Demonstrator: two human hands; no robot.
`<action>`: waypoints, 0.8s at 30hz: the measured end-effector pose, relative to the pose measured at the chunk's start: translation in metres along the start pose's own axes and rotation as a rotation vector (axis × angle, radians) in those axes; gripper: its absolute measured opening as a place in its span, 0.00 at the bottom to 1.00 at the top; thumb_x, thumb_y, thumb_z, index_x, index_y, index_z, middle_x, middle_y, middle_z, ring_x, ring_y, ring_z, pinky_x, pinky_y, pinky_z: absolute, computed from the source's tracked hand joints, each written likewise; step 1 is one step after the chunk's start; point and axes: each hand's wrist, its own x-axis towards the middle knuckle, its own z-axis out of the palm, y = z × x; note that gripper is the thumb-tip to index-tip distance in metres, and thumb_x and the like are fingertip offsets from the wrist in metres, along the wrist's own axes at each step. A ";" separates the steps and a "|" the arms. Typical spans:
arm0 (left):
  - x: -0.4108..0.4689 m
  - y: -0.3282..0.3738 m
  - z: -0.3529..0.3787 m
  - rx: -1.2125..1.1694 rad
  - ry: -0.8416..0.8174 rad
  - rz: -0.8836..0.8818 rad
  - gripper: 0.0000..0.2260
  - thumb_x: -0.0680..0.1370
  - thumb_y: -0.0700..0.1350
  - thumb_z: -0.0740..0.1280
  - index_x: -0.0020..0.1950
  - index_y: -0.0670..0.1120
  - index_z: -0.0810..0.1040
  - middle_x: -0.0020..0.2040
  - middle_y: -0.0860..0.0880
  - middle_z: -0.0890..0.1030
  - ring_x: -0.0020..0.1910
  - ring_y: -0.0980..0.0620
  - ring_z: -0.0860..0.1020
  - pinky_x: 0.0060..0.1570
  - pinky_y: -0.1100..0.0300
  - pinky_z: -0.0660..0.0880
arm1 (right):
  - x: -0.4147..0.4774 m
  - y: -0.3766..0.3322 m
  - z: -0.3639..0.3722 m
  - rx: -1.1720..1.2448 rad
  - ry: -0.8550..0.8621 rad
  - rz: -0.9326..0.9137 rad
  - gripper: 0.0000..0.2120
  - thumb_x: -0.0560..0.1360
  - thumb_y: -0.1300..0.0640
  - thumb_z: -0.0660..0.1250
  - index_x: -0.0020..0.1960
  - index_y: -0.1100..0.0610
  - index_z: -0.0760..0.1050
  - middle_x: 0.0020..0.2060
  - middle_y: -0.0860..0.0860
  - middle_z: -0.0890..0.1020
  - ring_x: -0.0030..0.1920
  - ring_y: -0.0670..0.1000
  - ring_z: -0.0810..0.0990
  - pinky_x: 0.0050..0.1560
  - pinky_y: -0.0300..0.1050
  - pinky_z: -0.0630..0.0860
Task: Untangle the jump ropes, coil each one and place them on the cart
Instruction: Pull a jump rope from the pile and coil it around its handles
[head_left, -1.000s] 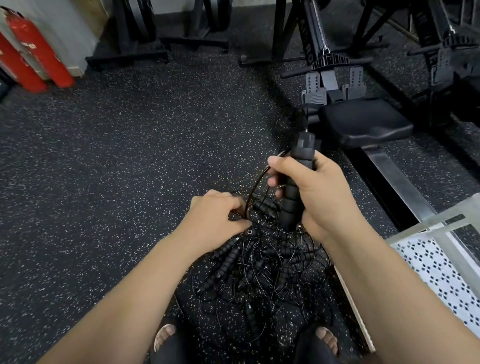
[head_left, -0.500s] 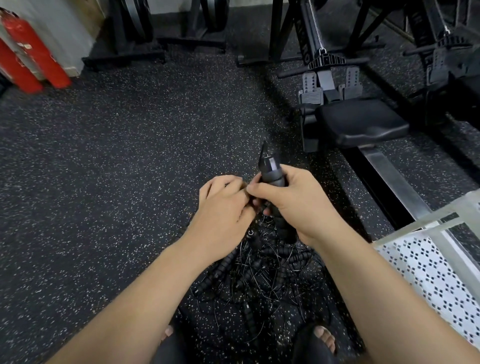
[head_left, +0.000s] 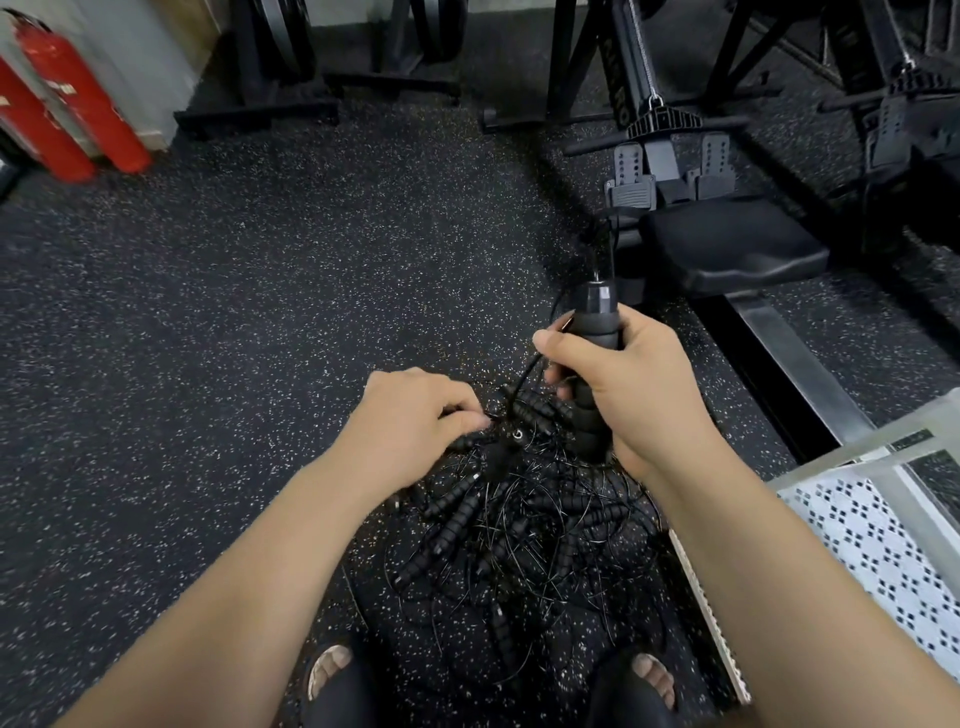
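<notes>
A tangled heap of black jump ropes with several ribbed handles lies on the speckled floor between my feet. My right hand grips one black jump rope handle upright above the heap, its thin cord curving down into the tangle. My left hand is just left of it, fingers curled and pinching a thin black cord at the top of the heap. The white perforated cart stands at the right edge, low beside my right forearm.
A rowing machine with black seat and metal rail runs along the right. Weight racks stand at the back. Red fire extinguishers lean at the far left. Open rubber floor spreads to the left.
My right hand has lifted the handle up and to the right, away from my left hand. The left hand has dropped lower onto the heap, still at the cord.
</notes>
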 end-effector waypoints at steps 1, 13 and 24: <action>0.000 -0.001 -0.002 -0.004 -0.018 -0.018 0.06 0.81 0.61 0.70 0.47 0.63 0.84 0.45 0.63 0.83 0.55 0.58 0.76 0.68 0.42 0.71 | 0.000 0.001 -0.001 -0.012 0.006 -0.002 0.06 0.77 0.64 0.78 0.47 0.58 0.81 0.36 0.53 0.82 0.36 0.51 0.80 0.36 0.44 0.77; 0.003 -0.026 -0.024 -0.009 0.009 -0.365 0.09 0.83 0.48 0.70 0.43 0.58 0.83 0.45 0.62 0.84 0.44 0.58 0.79 0.65 0.43 0.75 | 0.005 0.003 -0.008 -0.060 0.078 -0.013 0.07 0.78 0.63 0.77 0.46 0.56 0.81 0.34 0.51 0.81 0.34 0.51 0.78 0.37 0.48 0.77; 0.007 -0.041 -0.019 0.265 -0.194 -0.551 0.18 0.80 0.33 0.61 0.48 0.54 0.84 0.48 0.57 0.81 0.56 0.48 0.75 0.75 0.39 0.60 | 0.002 0.000 -0.006 -0.060 0.099 -0.049 0.06 0.78 0.63 0.78 0.46 0.57 0.81 0.36 0.51 0.82 0.35 0.49 0.78 0.38 0.47 0.78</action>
